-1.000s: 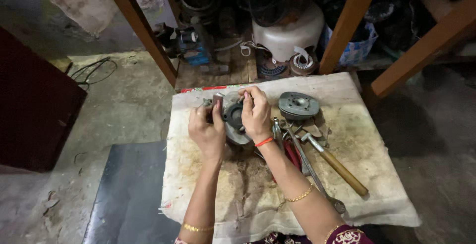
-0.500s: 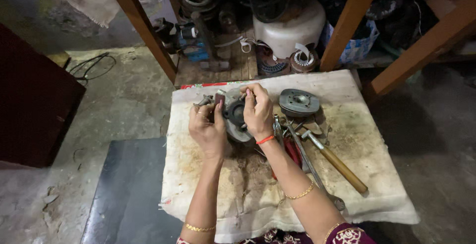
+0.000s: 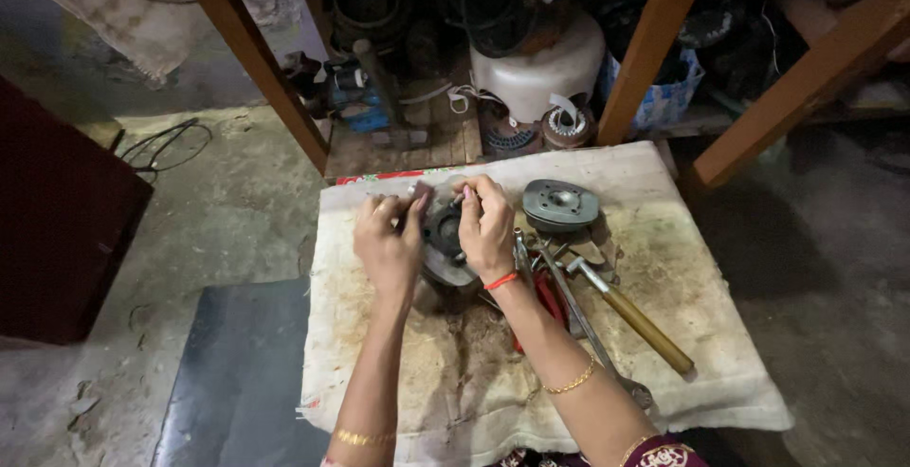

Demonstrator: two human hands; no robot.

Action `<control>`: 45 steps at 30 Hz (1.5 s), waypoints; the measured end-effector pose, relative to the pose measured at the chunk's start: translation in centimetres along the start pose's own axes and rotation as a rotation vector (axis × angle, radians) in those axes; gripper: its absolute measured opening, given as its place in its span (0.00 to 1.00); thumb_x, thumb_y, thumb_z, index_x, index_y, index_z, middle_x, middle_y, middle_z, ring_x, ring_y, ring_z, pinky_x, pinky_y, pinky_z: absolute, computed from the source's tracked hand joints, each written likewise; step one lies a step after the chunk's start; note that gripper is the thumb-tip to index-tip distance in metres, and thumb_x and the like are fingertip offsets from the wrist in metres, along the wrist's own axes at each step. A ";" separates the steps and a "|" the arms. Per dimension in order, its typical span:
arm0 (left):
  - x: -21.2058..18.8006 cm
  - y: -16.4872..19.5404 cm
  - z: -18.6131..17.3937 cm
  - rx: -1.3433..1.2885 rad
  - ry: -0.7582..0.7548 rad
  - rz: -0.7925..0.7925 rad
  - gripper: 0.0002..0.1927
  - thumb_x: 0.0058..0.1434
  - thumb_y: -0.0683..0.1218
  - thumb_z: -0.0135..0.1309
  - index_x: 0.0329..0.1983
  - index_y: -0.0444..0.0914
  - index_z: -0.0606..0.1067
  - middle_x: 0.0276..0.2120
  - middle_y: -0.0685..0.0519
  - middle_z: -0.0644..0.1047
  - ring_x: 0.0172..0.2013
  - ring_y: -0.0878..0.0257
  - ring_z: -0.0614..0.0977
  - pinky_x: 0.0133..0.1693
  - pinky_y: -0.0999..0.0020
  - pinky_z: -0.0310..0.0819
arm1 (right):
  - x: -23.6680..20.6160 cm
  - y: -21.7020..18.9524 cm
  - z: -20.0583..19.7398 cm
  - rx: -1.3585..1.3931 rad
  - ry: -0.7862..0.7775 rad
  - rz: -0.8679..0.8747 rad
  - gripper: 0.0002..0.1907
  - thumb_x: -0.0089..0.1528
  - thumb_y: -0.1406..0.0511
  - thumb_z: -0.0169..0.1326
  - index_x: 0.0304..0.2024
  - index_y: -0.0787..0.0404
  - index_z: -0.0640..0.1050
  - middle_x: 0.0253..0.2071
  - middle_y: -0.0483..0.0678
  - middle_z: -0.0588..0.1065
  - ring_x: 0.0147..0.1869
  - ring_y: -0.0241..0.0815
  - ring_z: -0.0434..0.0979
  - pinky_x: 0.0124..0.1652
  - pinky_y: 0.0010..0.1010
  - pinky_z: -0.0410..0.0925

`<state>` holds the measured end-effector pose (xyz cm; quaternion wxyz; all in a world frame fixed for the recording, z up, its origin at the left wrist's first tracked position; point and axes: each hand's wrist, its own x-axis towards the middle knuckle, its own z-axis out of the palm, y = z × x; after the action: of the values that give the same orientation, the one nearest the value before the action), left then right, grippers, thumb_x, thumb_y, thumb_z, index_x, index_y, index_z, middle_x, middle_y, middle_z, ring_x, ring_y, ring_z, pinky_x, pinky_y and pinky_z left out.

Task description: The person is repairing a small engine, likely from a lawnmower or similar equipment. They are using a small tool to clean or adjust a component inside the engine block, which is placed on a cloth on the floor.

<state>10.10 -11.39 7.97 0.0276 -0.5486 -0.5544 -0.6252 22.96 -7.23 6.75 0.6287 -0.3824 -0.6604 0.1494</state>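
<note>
A round grey metal motor part (image 3: pixel 444 244) with a dark centre stands on a stained cloth (image 3: pixel 398 372) spread on the floor. My left hand (image 3: pixel 387 239) grips its left side, fingers curled over the rim. My right hand (image 3: pixel 485 225), with a red thread at the wrist, presses fingertips on its top right edge. Both hands cover much of the part. A grey round metal cover (image 3: pixel 560 204) lies just right of my right hand.
A hammer with a wooden handle (image 3: pixel 633 315), red-handled pliers (image 3: pixel 543 298) and long metal tools (image 3: pixel 578 315) lie on the cloth to the right. Wooden frame legs (image 3: pixel 254 54) and shelves with motor parts and a white housing (image 3: pixel 540 64) stand behind. A dark metal sheet (image 3: pixel 237 382) lies left.
Both hands stay on the motor part, with slight finger shifts on its top. The view has moved a little.
</note>
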 end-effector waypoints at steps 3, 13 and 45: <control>-0.9 -0.4 -1.5 0.011 -0.008 -0.057 0.06 0.58 0.43 0.66 0.33 0.36 0.80 0.28 0.47 0.74 0.28 0.52 0.77 0.32 0.59 0.70 | 0.2 -0.1 0.5 -0.006 -0.005 0.003 0.08 0.67 0.70 0.45 0.41 0.65 0.76 0.37 0.54 0.77 0.42 0.50 0.79 0.44 0.37 0.70; 5.3 -2.9 4.3 0.059 -0.329 -0.053 0.14 0.52 0.51 0.69 0.33 0.37 0.82 0.26 0.47 0.78 0.28 0.51 0.80 0.32 0.58 0.72 | 0.3 -0.3 0.2 -0.030 -0.021 -0.013 0.07 0.68 0.70 0.46 0.41 0.64 0.76 0.37 0.55 0.77 0.44 0.52 0.78 0.45 0.38 0.69; 5.7 -4.2 1.4 0.014 -0.419 -0.015 0.12 0.53 0.47 0.69 0.33 0.34 0.82 0.26 0.42 0.81 0.27 0.50 0.84 0.32 0.60 0.75 | 0.4 0.1 1.3 -0.028 -0.024 -0.030 0.07 0.68 0.70 0.46 0.40 0.64 0.76 0.36 0.54 0.77 0.44 0.52 0.77 0.46 0.39 0.69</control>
<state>6.03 -5.51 8.95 -0.0890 -0.6623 -0.5563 -0.4940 21.81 -6.50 6.80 0.6174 -0.3795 -0.6756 0.1354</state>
